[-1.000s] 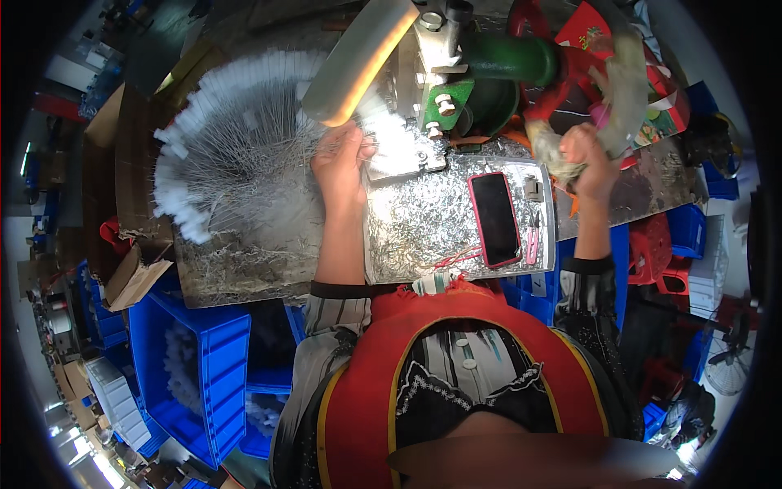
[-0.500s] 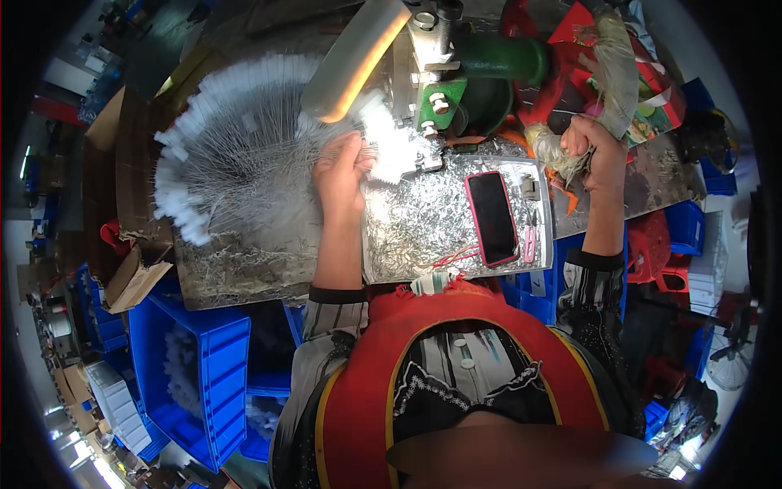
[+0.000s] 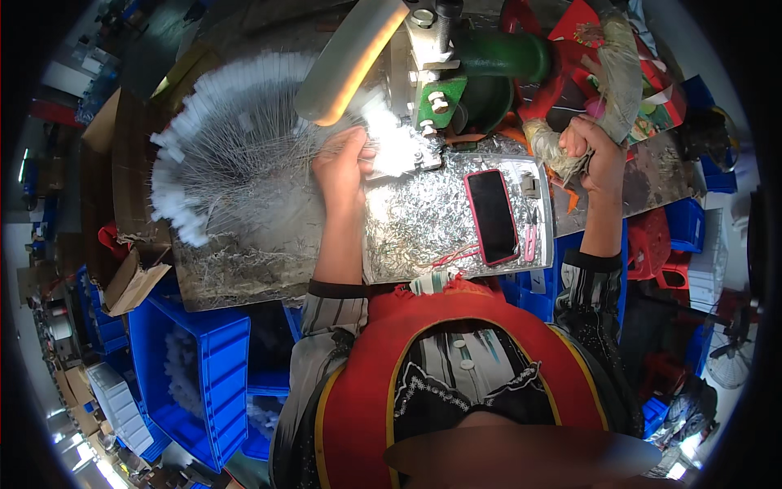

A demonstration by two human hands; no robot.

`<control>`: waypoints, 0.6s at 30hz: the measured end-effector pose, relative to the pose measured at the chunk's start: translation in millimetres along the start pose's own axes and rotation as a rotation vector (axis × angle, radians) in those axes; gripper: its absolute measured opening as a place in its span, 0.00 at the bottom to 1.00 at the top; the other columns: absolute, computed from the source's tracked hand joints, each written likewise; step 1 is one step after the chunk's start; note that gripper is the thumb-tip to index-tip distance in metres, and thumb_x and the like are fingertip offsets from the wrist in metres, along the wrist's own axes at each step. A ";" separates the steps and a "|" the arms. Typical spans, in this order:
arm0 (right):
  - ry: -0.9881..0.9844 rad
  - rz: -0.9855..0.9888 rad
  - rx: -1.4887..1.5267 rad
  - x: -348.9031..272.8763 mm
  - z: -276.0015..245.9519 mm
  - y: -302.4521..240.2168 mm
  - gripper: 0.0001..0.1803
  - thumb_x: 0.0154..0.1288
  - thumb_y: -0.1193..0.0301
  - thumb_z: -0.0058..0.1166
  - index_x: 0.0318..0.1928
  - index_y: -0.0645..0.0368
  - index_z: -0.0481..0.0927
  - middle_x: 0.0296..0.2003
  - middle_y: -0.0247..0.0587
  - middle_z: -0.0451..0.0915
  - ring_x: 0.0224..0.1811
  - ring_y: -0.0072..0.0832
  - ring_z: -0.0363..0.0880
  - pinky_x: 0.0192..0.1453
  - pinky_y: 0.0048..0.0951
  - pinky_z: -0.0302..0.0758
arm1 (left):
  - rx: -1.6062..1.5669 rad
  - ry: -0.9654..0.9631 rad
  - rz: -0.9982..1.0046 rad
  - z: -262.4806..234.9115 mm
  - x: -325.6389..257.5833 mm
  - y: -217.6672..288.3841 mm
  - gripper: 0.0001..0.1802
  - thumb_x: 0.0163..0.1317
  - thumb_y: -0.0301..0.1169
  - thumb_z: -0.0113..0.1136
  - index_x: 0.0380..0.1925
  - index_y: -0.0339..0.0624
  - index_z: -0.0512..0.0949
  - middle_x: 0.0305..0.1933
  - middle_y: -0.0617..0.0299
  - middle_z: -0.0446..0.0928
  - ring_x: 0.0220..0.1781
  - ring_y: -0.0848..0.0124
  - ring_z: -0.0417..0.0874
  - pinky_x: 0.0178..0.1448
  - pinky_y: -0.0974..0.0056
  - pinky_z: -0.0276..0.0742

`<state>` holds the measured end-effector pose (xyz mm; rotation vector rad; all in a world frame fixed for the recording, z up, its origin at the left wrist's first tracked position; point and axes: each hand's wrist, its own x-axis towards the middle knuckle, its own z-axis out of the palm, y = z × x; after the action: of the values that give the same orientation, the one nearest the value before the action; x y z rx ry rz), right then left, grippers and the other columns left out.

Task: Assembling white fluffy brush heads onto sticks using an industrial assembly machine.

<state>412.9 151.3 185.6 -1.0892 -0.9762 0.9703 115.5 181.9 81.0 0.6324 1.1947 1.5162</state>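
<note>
My left hand (image 3: 342, 167) is closed at the right edge of a large fanned heap of thin wires with white block-shaped ends (image 3: 252, 138). Its fingers pinch thin wires close to the brightly lit metal tooling of a green press (image 3: 444, 102). Glare hides exactly what lies at the fingertips. On the far right, my right hand (image 3: 599, 155) is wrapped around the cloth-bound lever handle (image 3: 562, 151) of the press. A yellow-lit lamp (image 3: 350, 61) hangs just above my left hand.
Below the press, a metal tray (image 3: 415, 220) strewn with shiny clippings holds a pink-cased phone (image 3: 492, 216) and small pink-handled snips (image 3: 530, 242). Blue bins (image 3: 224, 383) stand below the bench on the left. Torn cardboard (image 3: 134, 281) borders the heap's left side.
My left hand has shifted very slightly, and the wires at its fingertips are less visible. The lamp sits a touch further left in view. My right hand stays on the lever handle.
</note>
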 end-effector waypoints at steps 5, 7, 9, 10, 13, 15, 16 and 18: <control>-0.006 0.057 0.012 4.6 -6.0 -1.8 0.08 0.50 0.78 0.50 0.16 0.65 0.72 0.11 0.36 0.66 0.15 0.25 0.67 0.23 0.25 0.65 | -0.002 -0.018 -0.010 1.5 1.9 -1.5 0.09 0.52 0.25 0.59 0.33 0.32 0.76 0.26 0.59 0.76 0.22 0.78 0.76 0.18 0.79 0.66; -0.003 0.078 -0.007 3.9 -2.7 -4.4 0.09 0.50 0.78 0.50 0.16 0.64 0.71 0.11 0.36 0.67 0.15 0.25 0.67 0.22 0.25 0.65 | 0.007 -0.015 -0.001 -0.4 2.1 -2.1 0.09 0.52 0.25 0.59 0.33 0.32 0.76 0.26 0.59 0.76 0.22 0.78 0.76 0.18 0.79 0.66; -0.015 0.052 -0.019 1.7 0.2 -5.6 0.10 0.50 0.78 0.49 0.15 0.63 0.70 0.11 0.36 0.66 0.15 0.25 0.66 0.21 0.25 0.64 | 0.013 -0.013 0.009 -1.4 1.9 -2.6 0.09 0.52 0.25 0.59 0.33 0.32 0.76 0.26 0.59 0.76 0.22 0.77 0.76 0.18 0.79 0.66; -0.018 0.053 -0.018 2.8 -2.3 4.1 0.10 0.50 0.78 0.49 0.15 0.63 0.70 0.11 0.36 0.66 0.15 0.25 0.66 0.21 0.25 0.64 | 0.007 -0.015 0.009 -1.6 2.3 -2.8 0.09 0.52 0.25 0.59 0.33 0.32 0.76 0.26 0.59 0.76 0.22 0.77 0.76 0.18 0.79 0.66; -0.078 -0.310 0.059 6.1 -14.6 46.5 0.12 0.51 0.78 0.48 0.13 0.61 0.68 0.12 0.36 0.66 0.15 0.24 0.65 0.24 0.25 0.66 | -0.009 -0.032 -0.001 2.9 2.2 -1.5 0.09 0.52 0.24 0.59 0.33 0.31 0.75 0.26 0.59 0.76 0.23 0.77 0.76 0.19 0.79 0.68; -0.162 -0.405 -0.035 8.0 -9.5 64.5 0.13 0.52 0.78 0.46 0.13 0.61 0.66 0.11 0.35 0.65 0.15 0.24 0.64 0.28 0.26 0.67 | -0.010 -0.025 -0.004 -1.6 3.8 -2.6 0.09 0.52 0.24 0.59 0.33 0.31 0.75 0.26 0.58 0.76 0.23 0.76 0.77 0.20 0.79 0.69; -0.169 -0.368 -0.037 7.7 -10.3 66.3 0.14 0.52 0.80 0.45 0.11 0.61 0.66 0.11 0.35 0.64 0.15 0.24 0.64 0.31 0.26 0.67 | -0.068 -0.044 -0.006 -5.0 5.4 -4.7 0.09 0.52 0.23 0.58 0.34 0.31 0.75 0.27 0.57 0.76 0.24 0.74 0.77 0.23 0.76 0.71; -0.146 -0.298 -0.026 5.5 -16.2 55.8 0.14 0.52 0.80 0.45 0.11 0.61 0.66 0.10 0.35 0.64 0.15 0.24 0.65 0.30 0.26 0.67 | -0.127 -0.054 0.000 -6.6 6.8 -5.4 0.09 0.53 0.22 0.57 0.35 0.31 0.75 0.29 0.56 0.76 0.26 0.73 0.77 0.26 0.74 0.73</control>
<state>422.4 162.7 129.2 -0.8713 -1.2341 0.8017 109.9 185.6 72.4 0.5847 1.0490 1.5514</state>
